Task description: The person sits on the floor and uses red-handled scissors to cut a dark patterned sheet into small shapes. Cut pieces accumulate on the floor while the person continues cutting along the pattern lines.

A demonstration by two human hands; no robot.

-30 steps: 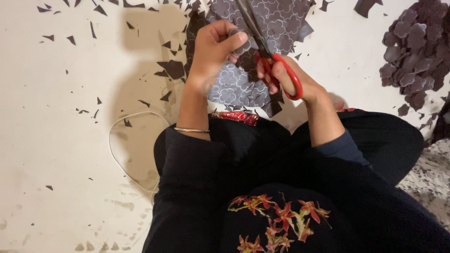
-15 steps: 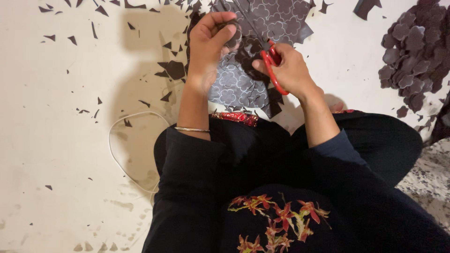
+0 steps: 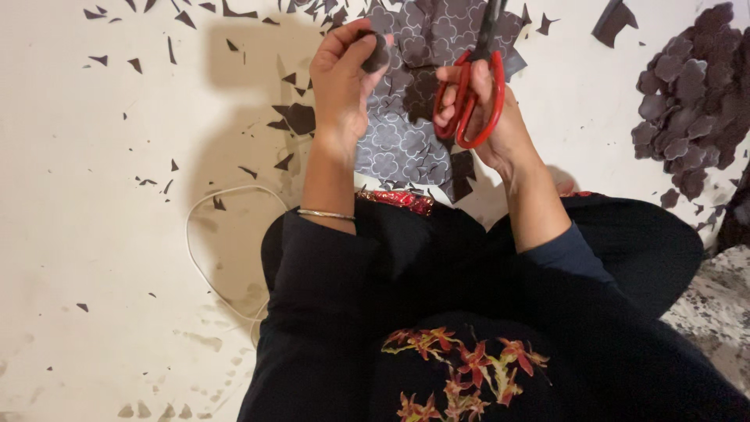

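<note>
My left hand [image 3: 341, 82] pinches a small dark cut-out piece [image 3: 380, 56] between thumb and fingertips, above the floor. My right hand [image 3: 488, 117] grips red-handled scissors [image 3: 471, 94], whose dark blades point up and away, out past the top of the view. Under both hands lies a grey sheet printed with pale flower outlines [image 3: 406, 133], partly cut away. A thin bangle [image 3: 326, 213] sits on my left forearm.
A heap of dark flower-shaped cut-outs [image 3: 691, 101] lies at the right. Dark paper scraps [image 3: 293, 117] are scattered over the pale floor. A white cord [image 3: 205, 258] loops at the left of my knee. My dark, flower-embroidered clothing [image 3: 461, 367] fills the bottom.
The hands have drawn apart. The scissors swung from a slant to nearly upright, away from the piece. My left hand now holds the small piece free of the sheet.
</note>
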